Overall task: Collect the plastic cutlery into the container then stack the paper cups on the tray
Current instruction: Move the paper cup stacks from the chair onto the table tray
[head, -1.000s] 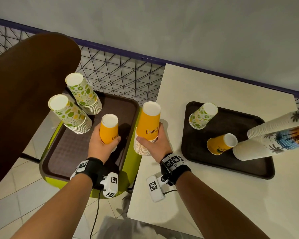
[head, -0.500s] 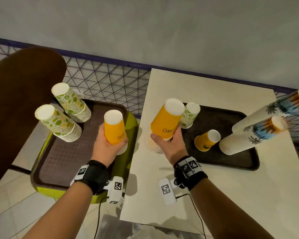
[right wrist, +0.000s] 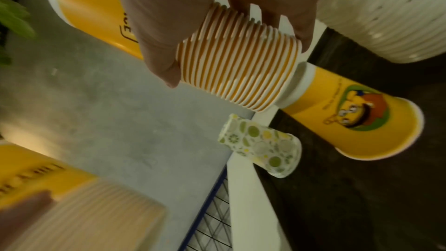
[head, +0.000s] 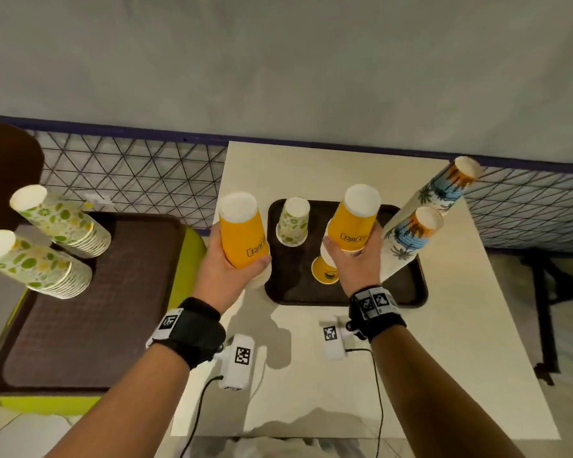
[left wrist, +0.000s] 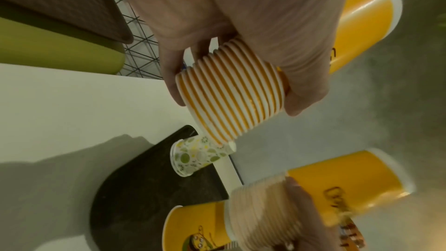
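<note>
Each hand holds an upside-down stack of orange paper cups. My left hand (head: 227,267) grips one orange stack (head: 242,231) (left wrist: 231,91) above the white table's left edge. My right hand (head: 358,259) grips the other orange stack (head: 356,218) (right wrist: 239,68) over the dark tray (head: 407,292) on the table. On that tray stand a single green-patterned cup (head: 293,221) (right wrist: 260,144), a single orange cup (head: 325,271) (right wrist: 350,119) lying on its side, and two tall leaning stacks of palm-print cups (head: 414,233).
A second brown tray (head: 90,309) lies on a lime-green seat (head: 192,252) to the left, carrying two stacks of green-patterned cups (head: 60,223). A wire mesh fence (head: 129,173) runs behind. A dark chair back (head: 4,166) is at far left.
Both hands have carried their orange stacks to the right: the left from the green seat's tray to the table edge, the right from the table's left edge to above the table tray.
</note>
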`<state>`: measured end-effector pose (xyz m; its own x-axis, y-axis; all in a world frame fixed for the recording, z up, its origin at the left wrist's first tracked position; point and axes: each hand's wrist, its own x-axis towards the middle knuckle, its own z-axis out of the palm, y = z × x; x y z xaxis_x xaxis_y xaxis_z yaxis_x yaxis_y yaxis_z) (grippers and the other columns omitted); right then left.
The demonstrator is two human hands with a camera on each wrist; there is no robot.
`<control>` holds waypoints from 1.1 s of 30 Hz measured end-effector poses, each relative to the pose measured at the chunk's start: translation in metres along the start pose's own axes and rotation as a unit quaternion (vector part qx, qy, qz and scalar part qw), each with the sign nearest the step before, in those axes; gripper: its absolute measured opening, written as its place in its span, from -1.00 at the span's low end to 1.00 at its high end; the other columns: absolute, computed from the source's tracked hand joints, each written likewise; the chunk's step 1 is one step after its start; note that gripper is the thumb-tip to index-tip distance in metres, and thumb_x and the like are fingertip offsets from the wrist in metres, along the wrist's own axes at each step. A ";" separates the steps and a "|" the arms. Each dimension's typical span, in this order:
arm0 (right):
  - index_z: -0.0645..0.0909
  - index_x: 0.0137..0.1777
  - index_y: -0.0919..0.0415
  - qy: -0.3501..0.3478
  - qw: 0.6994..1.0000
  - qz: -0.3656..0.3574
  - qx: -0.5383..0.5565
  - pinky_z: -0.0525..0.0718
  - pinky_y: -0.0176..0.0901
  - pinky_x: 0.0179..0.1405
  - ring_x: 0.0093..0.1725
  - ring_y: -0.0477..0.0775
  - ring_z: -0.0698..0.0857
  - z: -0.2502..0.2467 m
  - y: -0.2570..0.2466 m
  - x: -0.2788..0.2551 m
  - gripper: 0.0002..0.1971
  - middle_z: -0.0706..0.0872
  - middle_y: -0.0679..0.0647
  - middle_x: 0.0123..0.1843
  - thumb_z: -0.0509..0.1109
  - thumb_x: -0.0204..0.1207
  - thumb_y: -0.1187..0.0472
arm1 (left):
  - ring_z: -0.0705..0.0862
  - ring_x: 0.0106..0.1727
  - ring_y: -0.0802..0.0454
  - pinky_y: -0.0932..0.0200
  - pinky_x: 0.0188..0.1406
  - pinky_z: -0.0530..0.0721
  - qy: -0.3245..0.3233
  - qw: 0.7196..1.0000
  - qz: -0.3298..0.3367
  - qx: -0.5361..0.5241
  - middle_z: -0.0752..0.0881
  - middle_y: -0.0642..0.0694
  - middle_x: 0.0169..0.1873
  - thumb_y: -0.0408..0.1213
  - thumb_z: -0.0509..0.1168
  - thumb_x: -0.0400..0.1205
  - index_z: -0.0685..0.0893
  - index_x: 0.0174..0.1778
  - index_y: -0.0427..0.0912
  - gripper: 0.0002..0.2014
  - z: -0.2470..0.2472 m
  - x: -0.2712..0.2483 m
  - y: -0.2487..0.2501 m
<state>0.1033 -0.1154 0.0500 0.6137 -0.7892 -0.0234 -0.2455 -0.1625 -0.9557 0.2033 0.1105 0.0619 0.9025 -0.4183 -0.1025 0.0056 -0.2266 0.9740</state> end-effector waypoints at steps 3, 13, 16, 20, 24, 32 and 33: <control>0.26 0.66 0.05 -0.026 0.998 0.036 -0.035 0.52 -0.43 0.13 0.28 0.00 0.63 0.003 0.021 0.006 -0.10 0.62 0.02 0.46 0.69 0.40 0.12 | 0.61 0.26 0.33 0.33 0.13 0.57 -0.006 1.000 0.008 0.006 0.61 0.28 0.23 -0.23 0.64 0.46 0.29 0.47 0.31 -0.19 0.016 0.000 0.013; 0.19 0.67 0.24 -0.072 0.977 0.075 -0.187 0.48 0.02 0.44 0.51 0.33 0.49 -0.017 0.046 -0.017 -0.12 0.40 0.24 0.57 0.60 0.44 0.17 | 0.59 0.29 0.36 0.35 0.16 0.58 -0.050 0.997 0.033 0.052 0.59 0.30 0.27 -0.17 0.63 0.48 0.26 0.54 0.31 -0.16 0.050 -0.005 0.047; 0.34 0.50 0.24 -0.042 0.959 -0.048 -0.276 0.49 0.20 0.40 0.31 0.27 0.47 -0.022 0.024 -0.051 -0.25 0.46 0.19 0.33 0.49 0.34 0.03 | 0.59 0.30 0.34 0.24 0.22 0.60 -0.060 0.996 0.036 0.052 0.60 0.31 0.27 -0.16 0.63 0.48 0.27 0.49 0.37 -0.19 0.058 -0.002 0.056; 0.18 0.66 0.03 -0.156 0.967 -0.124 -0.156 0.45 0.07 0.48 0.47 0.14 0.38 -0.033 -0.013 -0.055 -0.09 0.34 0.07 0.49 0.47 0.31 -0.08 | 0.64 0.34 0.19 0.07 0.28 0.67 -0.090 0.995 0.033 0.039 0.63 0.19 0.32 -0.13 0.62 0.49 0.30 0.51 0.33 -0.21 0.067 0.003 0.062; 0.00 0.75 -0.10 -0.287 0.949 -0.132 -0.022 0.47 0.10 0.60 0.66 -0.02 0.33 -0.031 -0.033 -0.034 -0.01 0.34 0.01 0.65 0.57 0.46 0.10 | 0.64 0.36 0.26 0.21 0.26 0.66 -0.138 0.990 0.040 -0.010 0.59 0.20 0.38 -0.03 0.56 0.51 0.29 0.48 0.43 -0.27 0.080 0.001 0.071; 0.33 0.42 -0.22 -0.173 0.981 -0.077 0.044 0.76 -0.10 0.21 0.22 -0.23 0.70 -0.023 -0.045 -0.021 -0.27 0.62 -0.33 0.23 0.69 0.36 0.01 | 0.65 0.39 0.06 -0.04 0.29 0.70 -0.180 0.975 -0.036 -0.128 0.63 0.11 0.40 0.23 0.23 0.45 0.25 0.64 0.17 -0.22 0.097 0.003 0.077; 0.35 0.46 -0.16 -0.164 0.982 -0.081 0.040 0.77 -0.05 0.21 0.23 -0.18 0.71 -0.024 -0.045 -0.021 -0.23 0.65 -0.23 0.26 0.69 0.32 -0.07 | 0.65 0.39 0.13 0.00 0.29 0.71 -0.180 0.976 -0.039 -0.113 0.64 0.19 0.39 0.23 0.18 0.53 0.27 0.65 0.19 -0.28 0.097 0.002 0.078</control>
<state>0.0835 -0.1062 0.1010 0.8516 -0.5217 0.0511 -0.0722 -0.2133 -0.9743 0.1640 0.0063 0.1178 0.6863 -0.6983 -0.2032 0.1999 -0.0875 0.9759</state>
